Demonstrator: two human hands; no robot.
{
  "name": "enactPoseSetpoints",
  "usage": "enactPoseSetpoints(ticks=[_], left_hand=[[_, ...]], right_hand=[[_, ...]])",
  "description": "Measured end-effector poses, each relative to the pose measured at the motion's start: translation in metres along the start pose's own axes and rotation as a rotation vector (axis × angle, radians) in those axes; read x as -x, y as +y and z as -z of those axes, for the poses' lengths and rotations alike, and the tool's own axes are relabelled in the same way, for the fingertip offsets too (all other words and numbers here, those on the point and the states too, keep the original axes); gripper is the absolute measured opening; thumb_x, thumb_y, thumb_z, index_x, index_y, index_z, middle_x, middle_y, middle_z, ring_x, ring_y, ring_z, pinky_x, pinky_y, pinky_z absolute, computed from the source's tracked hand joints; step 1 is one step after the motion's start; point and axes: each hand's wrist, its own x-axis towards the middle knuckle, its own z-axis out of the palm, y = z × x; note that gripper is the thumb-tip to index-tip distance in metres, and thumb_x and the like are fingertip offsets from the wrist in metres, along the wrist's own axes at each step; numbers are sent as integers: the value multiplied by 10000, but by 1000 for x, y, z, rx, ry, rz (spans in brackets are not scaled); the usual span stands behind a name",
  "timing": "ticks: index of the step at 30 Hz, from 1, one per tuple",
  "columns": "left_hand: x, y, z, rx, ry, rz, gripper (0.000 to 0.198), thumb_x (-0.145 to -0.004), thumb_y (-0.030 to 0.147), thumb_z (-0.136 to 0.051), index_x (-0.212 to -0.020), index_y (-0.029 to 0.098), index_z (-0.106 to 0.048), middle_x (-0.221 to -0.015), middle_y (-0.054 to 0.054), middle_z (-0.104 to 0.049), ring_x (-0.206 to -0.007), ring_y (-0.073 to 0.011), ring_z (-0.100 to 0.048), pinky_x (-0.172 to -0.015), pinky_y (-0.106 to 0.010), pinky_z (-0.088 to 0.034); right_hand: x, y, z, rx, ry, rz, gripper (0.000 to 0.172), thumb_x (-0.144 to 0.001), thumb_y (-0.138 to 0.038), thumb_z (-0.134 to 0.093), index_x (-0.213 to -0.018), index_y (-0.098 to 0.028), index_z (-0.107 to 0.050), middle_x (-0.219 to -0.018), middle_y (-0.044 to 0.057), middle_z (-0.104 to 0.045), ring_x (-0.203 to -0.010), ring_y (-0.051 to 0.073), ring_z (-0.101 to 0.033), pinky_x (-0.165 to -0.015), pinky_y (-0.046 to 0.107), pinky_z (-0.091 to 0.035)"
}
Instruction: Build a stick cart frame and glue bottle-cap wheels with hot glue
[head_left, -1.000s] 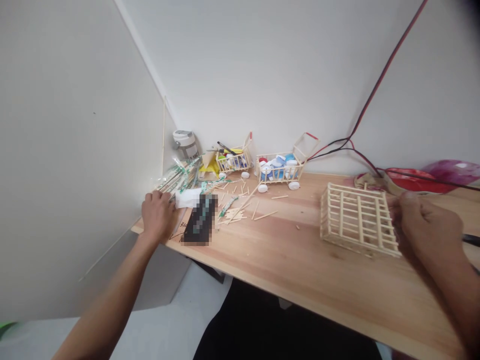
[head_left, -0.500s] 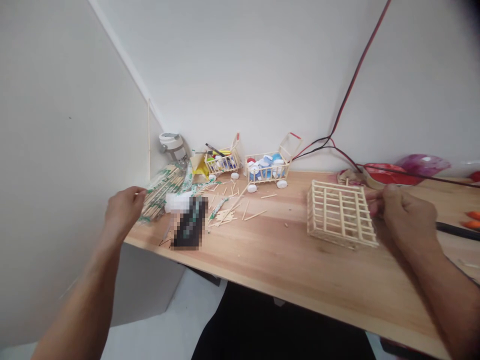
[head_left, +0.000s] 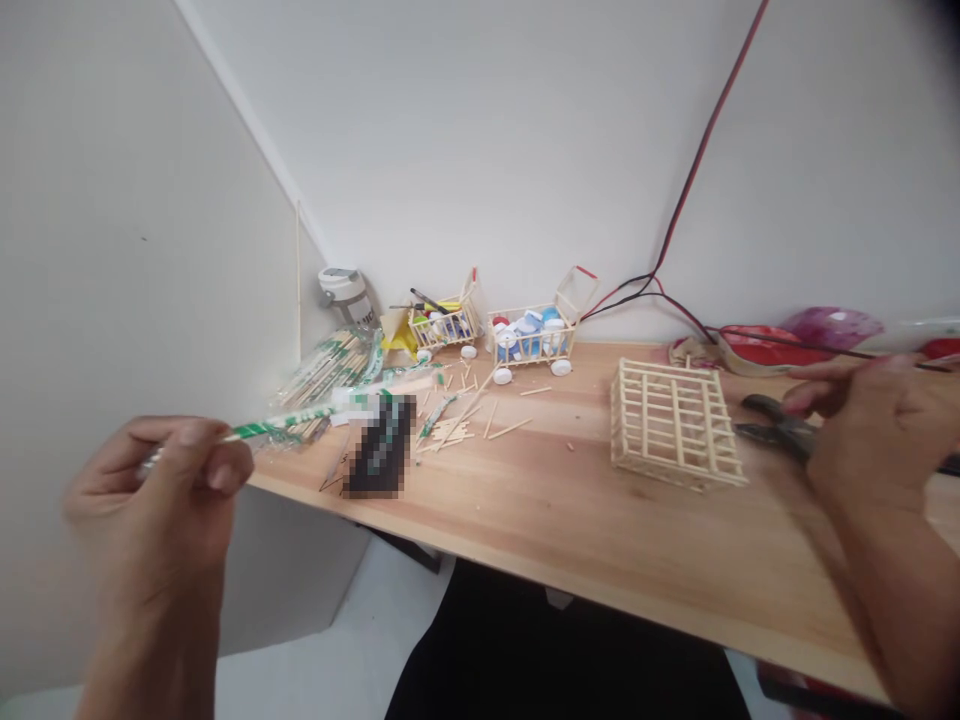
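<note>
My left hand [head_left: 169,490] is closed, pinching a wrapped chopstick [head_left: 277,425] in a clear sleeve with green print. It points right, over the table's left part. Behind it lies a pile of similar wrapped sticks [head_left: 330,370]. My right hand [head_left: 870,450], slightly blurred, is over the right side of the table with its fingers apart. Just left of it show the dark jaws of a plier-like tool [head_left: 780,428], partly covered by the hand. Nearby a basket frame of pale sticks [head_left: 675,420] rests on the table, untouched.
Two small stick carts, one with white and blue caps [head_left: 532,340] and one with pens [head_left: 446,325], stand by the wall. Cut sticks [head_left: 454,430] lie scattered mid-table. A white tub [head_left: 349,295], red-black cables [head_left: 701,150] and a red bag [head_left: 772,350] are behind.
My left hand has drawn back from the pile, toward me, with a wrapped chopstick. My right hand has let go of the basket frame and moved right, uncovering the tool's jaws.
</note>
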Motion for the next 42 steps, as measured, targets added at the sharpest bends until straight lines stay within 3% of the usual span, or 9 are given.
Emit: enactPoseSetpoints(ticks=[2,4,10,14,19,23,28,34,42], left_hand=[[2,3,-7,534,91,121,217,-780,402,-650,-638,256,-576,-493,24,-454,-460,-113,-359,-450,-287,-317],[6,4,-18,859,-30,210,276,-718,360,-757,-607,182,-579,-456,42,-431,-430,-65,-356,-446,-228,-284],[22,13,-54,953,-439,248,329,-837,372,-713,-652,148,-558,-474,44,-448,-471,-58,-400,-495,-192,-303],[28,18,-74,977,-465,282,257,-839,356,-718,-734,164,-583,-498,50,-466,-481,-63,-399,-499,-189,-309],[32,32,-105,1258,-472,464,284,-823,392,-731,-935,153,-625,-710,-14,-615,-667,-108,-549,-646,-213,-450],[36,53,-126,1586,-514,707,239,-903,351,-638,-800,153,-553,-611,18,-517,-637,-117,-538,-678,-248,-473],[45,77,-131,1698,-327,591,339,-1014,315,-415,-708,172,-446,-507,45,-380,-509,-97,-407,-558,-214,-385],[63,89,-131,1635,-262,512,392,-977,423,-495,-679,180,-418,-477,53,-383,-471,-90,-376,-541,-216,-368],[104,101,-140,1517,-551,622,382,-994,455,-439,-728,182,-457,-498,51,-463,-425,-75,-400,-477,-187,-333]], right_hand=[[13,-23,-1,-122,-14,41,432,-935,-497,-473,-655,-185,-574,-571,25,-556,-462,128,-495,-487,287,-361],[36,-50,-3,-49,-203,76,447,-988,-452,-388,-737,-177,-635,-674,87,-654,-589,177,-602,-525,307,-411],[123,-114,-13,21,-1099,66,366,-1000,-439,-397,-1210,-250,-630,-1091,64,-711,-967,194,-655,-815,321,-496],[154,-121,-12,75,-1351,-139,425,-1023,-419,-337,-804,-217,-641,-697,2,-635,-627,125,-562,-590,249,-400],[173,-111,-10,60,-1283,-198,434,-1019,-397,-322,-699,-201,-541,-596,-25,-508,-548,100,-433,-556,243,-315],[184,-112,-18,84,-1239,-179,429,-1017,-383,-319,-674,-199,-499,-586,-26,-499,-548,103,-432,-562,245,-300],[195,-112,-27,34,-1136,-196,442,-1013,-401,-314,-643,-203,-453,-551,-31,-463,-518,105,-420,-532,235,-297],[213,-108,-28,7,-1045,-186,469,-1017,-405,-294,-619,-201,-432,-530,-32,-429,-498,100,-415,-508,229,-293],[197,-110,-46,2,-1082,-190,518,-1007,-454,-261,-619,-199,-489,-543,21,-568,-490,132,-523,-484,247,-324]])
